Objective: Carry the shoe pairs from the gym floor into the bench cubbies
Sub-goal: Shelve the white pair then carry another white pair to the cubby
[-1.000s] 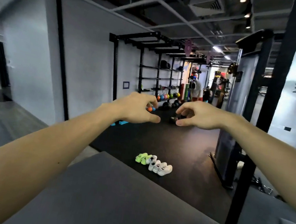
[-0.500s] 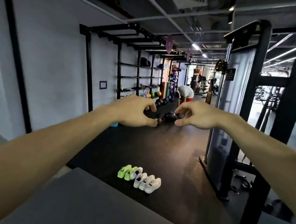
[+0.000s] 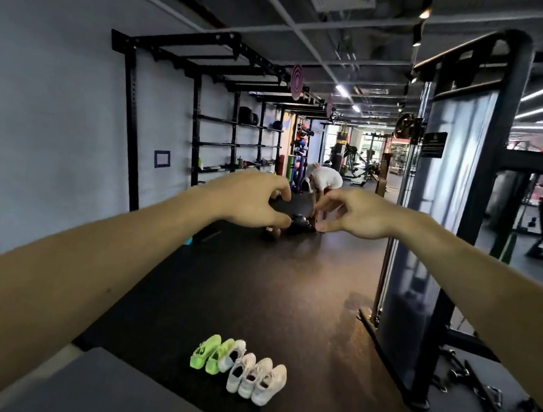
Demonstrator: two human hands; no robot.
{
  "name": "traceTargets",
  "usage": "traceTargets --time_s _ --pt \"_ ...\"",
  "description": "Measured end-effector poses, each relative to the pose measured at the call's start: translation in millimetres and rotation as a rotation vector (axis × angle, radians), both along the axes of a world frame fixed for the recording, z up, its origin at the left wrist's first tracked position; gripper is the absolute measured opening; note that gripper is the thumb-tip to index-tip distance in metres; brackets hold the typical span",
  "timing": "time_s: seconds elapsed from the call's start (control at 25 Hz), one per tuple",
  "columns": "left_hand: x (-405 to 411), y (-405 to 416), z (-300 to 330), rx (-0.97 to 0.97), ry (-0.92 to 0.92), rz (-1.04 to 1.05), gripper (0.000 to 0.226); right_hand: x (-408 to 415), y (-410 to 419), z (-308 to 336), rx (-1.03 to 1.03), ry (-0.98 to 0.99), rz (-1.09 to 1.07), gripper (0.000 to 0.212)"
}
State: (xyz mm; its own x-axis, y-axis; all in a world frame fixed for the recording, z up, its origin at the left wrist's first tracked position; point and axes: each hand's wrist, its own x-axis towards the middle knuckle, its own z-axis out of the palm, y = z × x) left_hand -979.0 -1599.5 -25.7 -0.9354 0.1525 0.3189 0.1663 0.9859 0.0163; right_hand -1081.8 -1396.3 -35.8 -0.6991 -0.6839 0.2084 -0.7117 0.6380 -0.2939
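Neon-green shoe pair (image 3: 211,354) and white shoes (image 3: 256,379) in one row on dark rubber floor (image 3: 301,313), near grey bench top (image 3: 120,397). Left hand (image 3: 250,199) and right hand (image 3: 355,213) raised far above, fingers loosely curled, holding nothing. Cable machine (image 3: 433,227) at right.

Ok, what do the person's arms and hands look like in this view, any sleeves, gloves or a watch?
Both arms are bare along all that shows, from the frame edges to the wrists: no sleeve in view. The left hand and right hand are bare too, with no gloves. No watch, band, ring or marking is visible on either wrist or on the fingers that show.
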Motion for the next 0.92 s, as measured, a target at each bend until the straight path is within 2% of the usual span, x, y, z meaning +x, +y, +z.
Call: traceTargets --time_s 0.2,0.4,0.68,0.92 --pt "-133 -66 15 -0.013 -0.015 -0.064 0.052 -108 -56 11 -0.025 0.018 -0.090 0.048" --pt "-257 -102 -2 0.042 -0.021 -0.147 0.050 -217 -90 3 -0.022 0.033 -0.156 0.047" --pt "-443 -153 -12 0.085 0.043 -0.111 0.046 -402 -130 -11 -0.057 0.018 -0.175 0.042" --pt "-586 -199 -24 0.083 -0.017 -0.071 0.049 -541 -187 -22 -0.041 0.005 -0.160 0.046"
